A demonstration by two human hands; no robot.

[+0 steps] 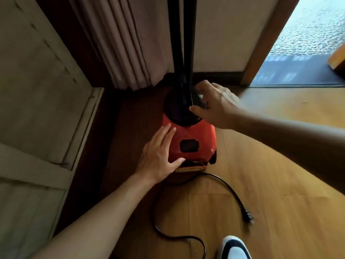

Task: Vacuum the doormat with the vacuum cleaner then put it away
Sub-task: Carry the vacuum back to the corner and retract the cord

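Note:
A red canister vacuum cleaner point(194, 135) stands on the wooden floor near the wall corner, its black top end point(175, 107) facing the curtain. Its black hose and tube point(182, 34) rise straight up in front of the wall. My left hand point(158, 157) lies flat with straight fingers on the left side of the red body. My right hand point(214, 105) grips the black top end on its right side, fingers curled over it. The black power cord point(224, 186) lies loose on the floor, its plug point(248, 218) unplugged at the right. The dark doormat point(298, 73) lies in the doorway at upper right.
A pleated curtain point(123, 43) hangs behind the vacuum. A pale panelled door or cabinet point(37, 90) fills the left side. A wooden door frame point(265, 42) borders the doorway, with textured ground outside. My slippered foot point(233, 247) shows at the bottom edge.

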